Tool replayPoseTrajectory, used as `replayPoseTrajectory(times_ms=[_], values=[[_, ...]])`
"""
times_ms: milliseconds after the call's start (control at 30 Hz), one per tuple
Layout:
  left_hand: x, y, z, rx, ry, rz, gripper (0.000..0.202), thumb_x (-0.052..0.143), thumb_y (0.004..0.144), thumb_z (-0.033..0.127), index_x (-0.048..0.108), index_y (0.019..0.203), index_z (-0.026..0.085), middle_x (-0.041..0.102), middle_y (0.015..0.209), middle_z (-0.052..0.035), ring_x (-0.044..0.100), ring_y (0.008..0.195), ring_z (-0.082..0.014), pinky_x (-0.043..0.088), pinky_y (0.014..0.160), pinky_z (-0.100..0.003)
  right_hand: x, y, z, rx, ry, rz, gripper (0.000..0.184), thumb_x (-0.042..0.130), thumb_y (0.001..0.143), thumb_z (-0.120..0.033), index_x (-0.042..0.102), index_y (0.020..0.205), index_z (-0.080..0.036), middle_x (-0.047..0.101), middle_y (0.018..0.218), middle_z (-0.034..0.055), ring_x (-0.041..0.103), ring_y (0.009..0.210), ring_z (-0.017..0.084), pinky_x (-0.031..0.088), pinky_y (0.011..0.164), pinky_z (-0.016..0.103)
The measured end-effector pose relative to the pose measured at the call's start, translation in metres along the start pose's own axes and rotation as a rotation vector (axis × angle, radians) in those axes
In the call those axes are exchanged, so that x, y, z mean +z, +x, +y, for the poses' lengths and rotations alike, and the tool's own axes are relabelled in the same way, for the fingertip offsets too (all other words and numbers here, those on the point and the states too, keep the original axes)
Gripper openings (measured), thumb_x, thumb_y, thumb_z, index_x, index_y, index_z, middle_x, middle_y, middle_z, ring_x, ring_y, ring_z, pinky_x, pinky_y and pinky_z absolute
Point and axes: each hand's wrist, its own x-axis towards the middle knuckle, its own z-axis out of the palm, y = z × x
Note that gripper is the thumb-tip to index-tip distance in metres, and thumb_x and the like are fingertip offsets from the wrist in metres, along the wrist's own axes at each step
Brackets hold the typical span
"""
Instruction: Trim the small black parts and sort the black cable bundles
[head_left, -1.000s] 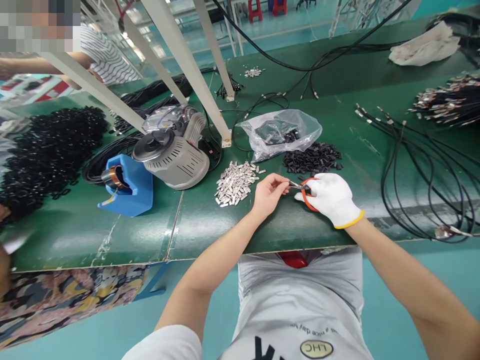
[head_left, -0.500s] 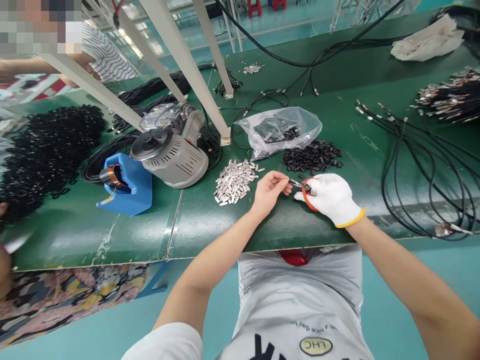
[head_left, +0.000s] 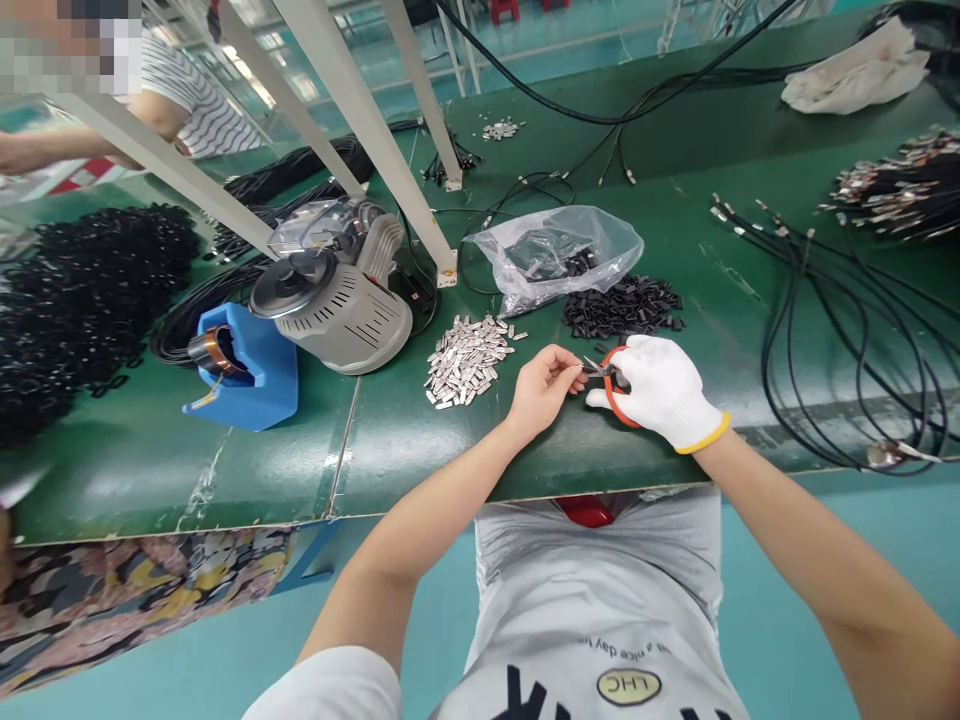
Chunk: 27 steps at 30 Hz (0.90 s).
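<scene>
Wearing a white glove with a yellow cuff, my right hand grips a pair of orange-handled scissors. The scissor blades point left, a little apart, close to my left fingertips. My bare left hand is closed in a pinch; whatever it holds is too small to make out. Left of that hand lies a heap of small silver metal pieces. Beyond the scissors is a pile of small black pieces, beside a clear plastic bag with more black pieces inside.
A grey rounded machine and a blue dispenser with a copper-coloured roll stand to the left. Posts rise from the green table. Black cables coil at the right. Another person is at the upper left.
The scissor blades have parted slightly near my left fingertips. Both hands stay almost in place, with the left pinch and the right grip kept.
</scene>
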Motion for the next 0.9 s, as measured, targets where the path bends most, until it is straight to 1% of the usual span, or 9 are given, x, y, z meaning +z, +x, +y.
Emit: replayPoseTrajectory(times_ms=[167,267,400,533,633,733,900], values=[[-0.003,0.002,-0.005,-0.025,0.001,0.003,0.028,0.073,0.088,0.041,0.06,0.09,0.016,0.071,0.074,-0.0023,0.067,0.064,-0.0112,0.055,0.063,-0.025,0.009,-0.003,0.003,0.02,-0.016,-0.015,0.049,0.062,0.088,-0.066,0.068,0.078,-0.017,0.066,0.067,0.0071,0.062,0.083,0.026,0.036,0.079,0.037],[-0.006,0.004,-0.007,-0.015,-0.008,0.008,0.028,0.073,0.088,0.04,0.061,0.09,0.015,0.071,0.074,-0.0029,0.067,0.064,-0.0112,0.055,0.062,-0.024,0.01,-0.005,0.003,0.053,-0.043,-0.032,0.051,0.06,0.088,-0.067,0.069,0.078,-0.018,0.067,0.067,0.0065,0.062,0.077,0.025,0.034,0.076,0.036],[-0.006,0.005,-0.006,0.026,0.004,0.015,0.025,0.072,0.089,0.039,0.062,0.091,0.016,0.071,0.076,-0.0028,0.067,0.065,-0.0105,0.055,0.064,-0.023,0.006,-0.005,0.0,0.069,-0.057,-0.057,0.052,0.057,0.089,-0.068,0.07,0.079,-0.018,0.066,0.066,0.0072,0.06,0.072,0.024,0.032,0.073,0.036],[-0.003,0.004,-0.005,0.052,0.046,0.021,0.025,0.072,0.089,0.038,0.063,0.092,0.016,0.071,0.077,-0.0025,0.067,0.067,-0.01,0.056,0.066,-0.023,0.005,-0.006,0.0,0.055,-0.06,-0.042,0.053,0.057,0.089,-0.067,0.071,0.085,-0.017,0.067,0.069,0.0085,0.063,0.079,0.026,0.033,0.077,0.037],[-0.003,0.005,-0.005,0.056,0.039,0.015,0.025,0.072,0.089,0.039,0.062,0.091,0.016,0.071,0.077,-0.0026,0.067,0.065,-0.0104,0.057,0.065,-0.024,0.008,-0.007,0.003,0.053,-0.066,-0.038,0.054,0.056,0.09,-0.068,0.072,0.084,-0.016,0.069,0.071,0.0095,0.064,0.083,0.028,0.033,0.078,0.037],[-0.003,0.006,-0.005,0.048,0.018,0.011,0.027,0.073,0.088,0.04,0.062,0.091,0.016,0.072,0.075,-0.0024,0.068,0.064,-0.0108,0.057,0.064,-0.024,0.012,-0.008,0.005,0.064,-0.079,-0.056,0.056,0.054,0.091,-0.069,0.072,0.083,-0.016,0.07,0.07,0.01,0.064,0.078,0.026,0.032,0.075,0.037],[-0.003,0.006,-0.006,0.052,0.004,0.03,0.028,0.075,0.087,0.041,0.062,0.092,0.016,0.072,0.074,-0.0021,0.068,0.064,-0.0107,0.058,0.065,-0.025,0.014,-0.008,0.005,0.077,-0.084,-0.062,0.058,0.052,0.092,-0.07,0.074,0.089,-0.016,0.071,0.073,0.0104,0.062,0.074,0.025,0.029,0.07,0.036]])
